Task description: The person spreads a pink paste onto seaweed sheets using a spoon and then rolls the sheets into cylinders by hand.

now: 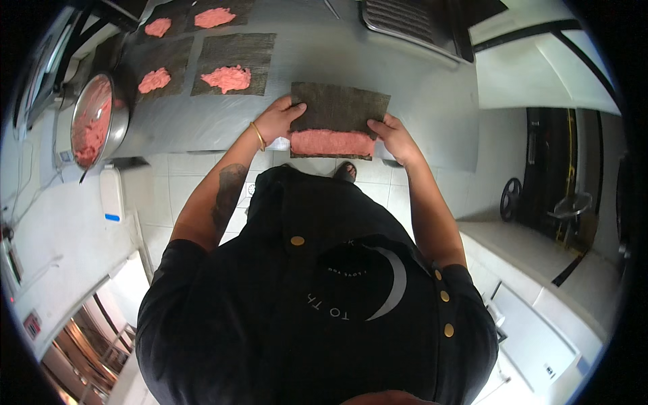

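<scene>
A dark seaweed sheet (339,106) is held between my two hands at the near edge of the steel table, its lower part reaching over that edge. Across this lower part lies an even band of pink paste (332,143), with a thin dark strip of seaweed below it. My left hand (278,120) grips the left side, thumb on top and fingers mostly hidden beneath. On the opposite side my right hand (397,140) pinches the sheet the same way. The sheet looks flat and unrolled.
Several seaweed sheets (264,48) with rough heaps of pink paste (228,79) lie at the table's far left. Nearer, a tilted metal bowl (121,115) holds more paste. A ridged metal tray (439,48) stands at the far right of the steel table (324,64).
</scene>
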### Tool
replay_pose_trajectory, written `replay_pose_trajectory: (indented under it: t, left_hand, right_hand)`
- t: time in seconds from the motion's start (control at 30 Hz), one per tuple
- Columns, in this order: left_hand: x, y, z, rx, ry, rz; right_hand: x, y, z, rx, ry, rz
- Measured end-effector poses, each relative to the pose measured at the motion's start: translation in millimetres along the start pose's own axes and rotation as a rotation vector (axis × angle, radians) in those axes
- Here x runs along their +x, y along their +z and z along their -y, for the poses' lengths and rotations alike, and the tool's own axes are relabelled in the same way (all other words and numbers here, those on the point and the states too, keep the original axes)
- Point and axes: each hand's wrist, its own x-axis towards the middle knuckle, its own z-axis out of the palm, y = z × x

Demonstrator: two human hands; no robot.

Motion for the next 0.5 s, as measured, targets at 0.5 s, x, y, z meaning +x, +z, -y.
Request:
replay_pose_trajectory:
  t: [0.5]
  left_hand:
    - [-92.4,49.0,46.4,1.326,1.01,-0.293]
  right_hand:
    - [-65.3,46.1,-67.8,-1.189,-0.898,-0.329]
